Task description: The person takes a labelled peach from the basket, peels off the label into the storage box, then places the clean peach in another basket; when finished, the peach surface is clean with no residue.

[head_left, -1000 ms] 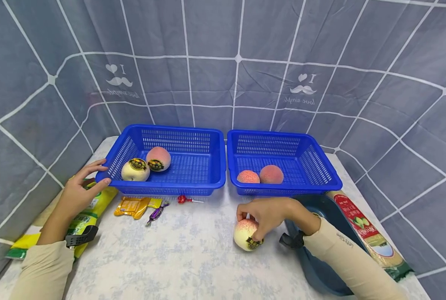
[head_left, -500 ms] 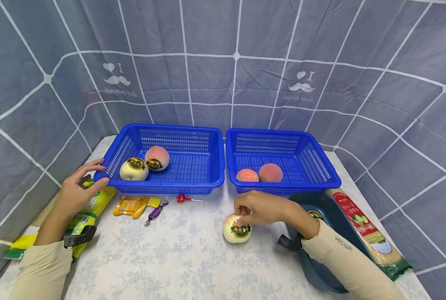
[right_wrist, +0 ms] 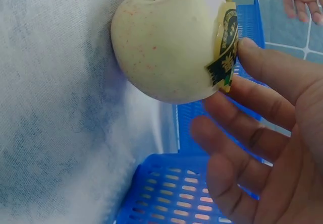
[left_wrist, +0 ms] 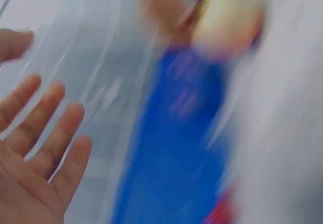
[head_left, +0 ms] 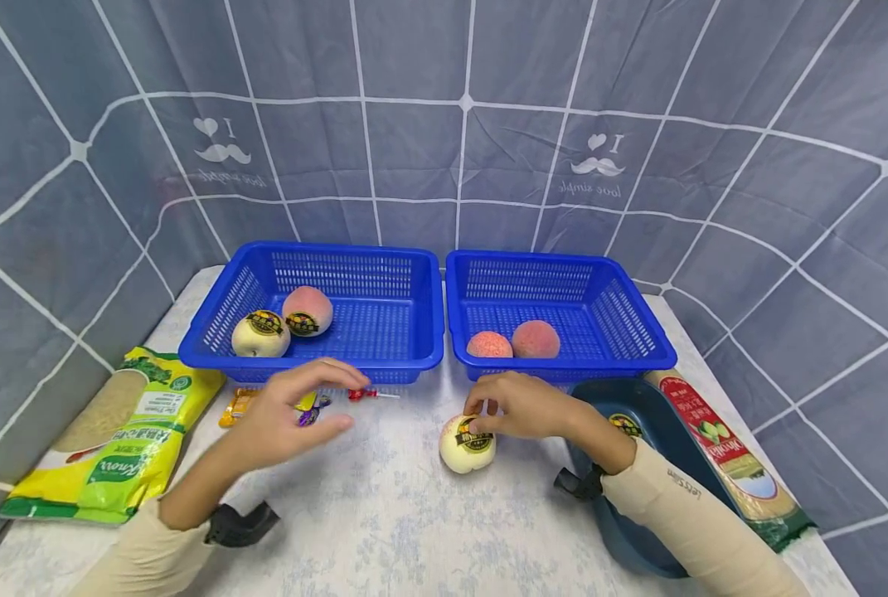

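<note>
A pale peach (head_left: 464, 452) with a black-and-gold sticker rests on the patterned cloth in front of the two blue baskets. At its upper right is my right hand (head_left: 527, 406), bent fingers and thumb at the stickered side. The right wrist view shows the thumb (right_wrist: 252, 50) on the sticker's edge and fingertips against the peach's far side. My left hand (head_left: 287, 419) hovers over the cloth left of the peach, fingers spread, holding nothing. In the left wrist view its palm (left_wrist: 30, 178) faces the camera, while the peach (left_wrist: 227, 24) is blurred.
Two peaches lie in the left basket (head_left: 376, 323), and two in the right basket (head_left: 593, 319). A teal basin (head_left: 671, 448) with a stickered fruit stands beside a red-and-beige packet (head_left: 735, 452). A yellow-green bag (head_left: 123, 452), wrapped sweets (head_left: 236, 408) and a lollipop (head_left: 361, 394) lie leftward.
My left hand has left the left basket's rim and moved right. My right hand has shifted slightly left with the peach, which has turned so its sticker faces up.
</note>
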The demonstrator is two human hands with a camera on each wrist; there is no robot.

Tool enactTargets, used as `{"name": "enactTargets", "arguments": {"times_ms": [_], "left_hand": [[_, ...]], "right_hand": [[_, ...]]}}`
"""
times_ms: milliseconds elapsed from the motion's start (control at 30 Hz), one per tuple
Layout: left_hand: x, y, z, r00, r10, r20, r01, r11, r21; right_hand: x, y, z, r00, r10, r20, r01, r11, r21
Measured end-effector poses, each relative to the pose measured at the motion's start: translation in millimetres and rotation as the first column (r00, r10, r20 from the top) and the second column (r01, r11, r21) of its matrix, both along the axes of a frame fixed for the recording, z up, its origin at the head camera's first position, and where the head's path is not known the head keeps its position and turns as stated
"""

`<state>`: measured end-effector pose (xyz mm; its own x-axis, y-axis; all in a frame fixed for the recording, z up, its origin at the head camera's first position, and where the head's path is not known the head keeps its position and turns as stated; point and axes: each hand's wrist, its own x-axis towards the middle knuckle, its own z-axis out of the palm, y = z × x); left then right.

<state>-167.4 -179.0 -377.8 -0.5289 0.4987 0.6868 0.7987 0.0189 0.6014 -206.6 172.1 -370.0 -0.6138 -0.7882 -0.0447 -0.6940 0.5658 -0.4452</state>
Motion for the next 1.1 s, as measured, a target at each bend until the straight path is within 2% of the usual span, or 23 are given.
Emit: {"name": "enactTargets", "arguments": {"times_ms": [100,200,300,367,467,567,667,767,833,967,1100], "left_hand": [[7.6,43.9,-21.4,0.987,0.003,0.162,0.026,0.983,-0.180],[1.9,77.7,-42.2,0.954,0.068,0.292,0.034,0.943,-0.330],[-6.7,101.4,-57.9,0.927,0.154,0.342,0.014,0.897,-0.441],[-11.7,112.6,-64.5,0.919,0.181,0.349,0.002,0.885,-0.466],[-16.0,121.5,-70.1,0.920,0.195,0.341,-0.025,0.895,-0.445],[-17.5,123.3,-73.8,0.925,0.191,0.327,-0.048,0.915,-0.400],[-19.6,122.5,-77.0,0.926,0.169,0.337,-0.041,0.934,-0.356],[-21.0,122.0,-80.4,0.918,0.135,0.374,-0.013,0.950,-0.312],[-21.3,122.0,-82.2,0.913,0.126,0.388,-0.005,0.954,-0.300],[-21.1,121.9,-84.5,0.916,0.130,0.379,-0.010,0.953,-0.302],[-22.3,121.1,-84.5,0.921,0.136,0.365,-0.014,0.948,-0.317]], "right_hand": [[-1.2,-0.7,0.2,1.000,0.000,-0.005,0.000,1.000,-0.016],[-3.2,1.1,2.1,1.000,-0.001,0.000,0.001,0.999,-0.032],[-3.2,2.6,1.7,1.000,-0.008,0.004,0.008,0.999,-0.044],[-3.0,3.3,1.3,1.000,-0.010,0.002,0.010,0.998,-0.055],[-2.7,3.7,0.0,0.999,-0.028,0.015,0.029,0.997,-0.073],[-2.9,2.7,-2.2,0.994,-0.080,0.074,0.087,0.991,-0.099],[-3.0,1.5,-4.2,0.978,-0.153,0.144,0.170,0.979,-0.113],[-2.4,0.6,-5.0,0.959,-0.205,0.195,0.229,0.967,-0.112],[-1.5,0.3,-4.9,0.949,-0.228,0.219,0.255,0.961,-0.106],[0.0,0.3,-4.3,0.940,-0.240,0.243,0.270,0.958,-0.099],[1.7,-0.3,-2.3,0.956,-0.215,0.200,0.236,0.968,-0.084]]}}
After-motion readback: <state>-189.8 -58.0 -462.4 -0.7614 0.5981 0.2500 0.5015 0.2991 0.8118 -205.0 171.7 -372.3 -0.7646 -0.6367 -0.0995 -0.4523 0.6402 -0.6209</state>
